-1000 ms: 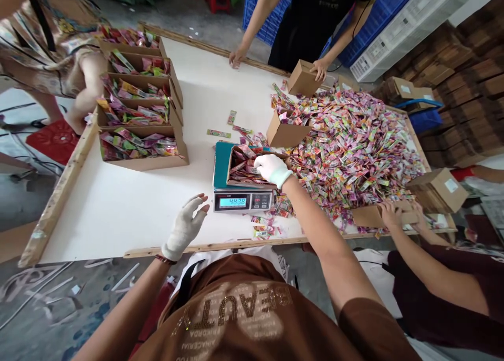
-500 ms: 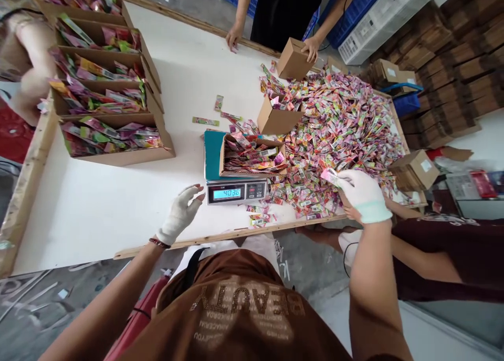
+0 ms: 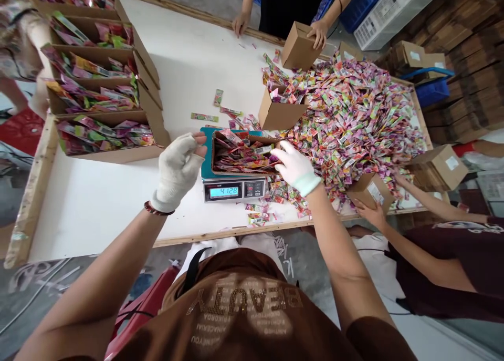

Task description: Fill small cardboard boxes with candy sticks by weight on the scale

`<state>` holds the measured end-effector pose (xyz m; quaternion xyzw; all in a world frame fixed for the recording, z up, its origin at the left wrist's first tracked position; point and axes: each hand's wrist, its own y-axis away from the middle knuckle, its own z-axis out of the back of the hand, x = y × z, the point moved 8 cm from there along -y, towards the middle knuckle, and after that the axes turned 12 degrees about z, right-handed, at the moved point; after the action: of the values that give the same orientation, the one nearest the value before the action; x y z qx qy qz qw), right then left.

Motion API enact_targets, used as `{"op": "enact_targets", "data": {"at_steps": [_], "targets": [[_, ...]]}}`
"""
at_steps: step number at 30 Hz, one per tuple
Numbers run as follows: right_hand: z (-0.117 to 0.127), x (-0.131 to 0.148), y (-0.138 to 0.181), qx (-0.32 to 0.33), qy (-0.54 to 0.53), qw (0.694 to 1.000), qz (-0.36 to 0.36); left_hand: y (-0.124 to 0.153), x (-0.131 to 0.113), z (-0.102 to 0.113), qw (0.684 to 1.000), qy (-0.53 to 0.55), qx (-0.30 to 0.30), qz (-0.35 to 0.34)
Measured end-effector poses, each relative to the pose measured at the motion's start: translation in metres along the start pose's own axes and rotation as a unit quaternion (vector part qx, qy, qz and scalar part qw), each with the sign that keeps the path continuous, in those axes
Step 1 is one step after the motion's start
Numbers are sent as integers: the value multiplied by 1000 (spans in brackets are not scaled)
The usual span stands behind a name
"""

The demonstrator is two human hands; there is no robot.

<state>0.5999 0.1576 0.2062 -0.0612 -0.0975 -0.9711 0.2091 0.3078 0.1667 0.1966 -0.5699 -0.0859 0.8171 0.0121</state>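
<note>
An open cardboard box [image 3: 236, 173] full of colourful sachets stands on a teal-topped digital scale [image 3: 232, 191] whose display reads 412.8. My gloved right hand [image 3: 295, 167] is at the box's right rim, its fingers bent over the edge. Whether they hold sachets is hidden. My gloved left hand [image 3: 177, 169] hovers just left of the box, fingers loosely curved and apart, holding nothing. A large heap of sachets [image 3: 354, 114] lies right of the scale.
Several filled boxes [image 3: 98, 137] stand in a row at the left of the white table [image 3: 189, 61]. Another open box [image 3: 279, 115] sits behind the scale. A person across the table touches a box [image 3: 298, 47]. A person at my right holds a small box [image 3: 370, 191].
My right hand went from the box to the heap, took sachets, and came back to the box's right rim. The reading went 403.6 to 412.8. My left hand rose toward the box.
</note>
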Motion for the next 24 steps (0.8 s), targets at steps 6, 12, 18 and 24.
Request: {"op": "enact_targets", "data": {"at_steps": [6,12,18,24], "targets": [[7,-11,-8,-30,-26,999,29,-1,-23,-32,998,-17,44,-30],[52,-58,71,-122,-105,986,-51,1,-22,-35,998,-22,37,-41],[75,-84,125,-219,-55,965,-134,9,-2,-9,999,-33,15,9],[58,-10,26,-240,-110,965,-5,29,26,20,998,-28,-3,57]]}}
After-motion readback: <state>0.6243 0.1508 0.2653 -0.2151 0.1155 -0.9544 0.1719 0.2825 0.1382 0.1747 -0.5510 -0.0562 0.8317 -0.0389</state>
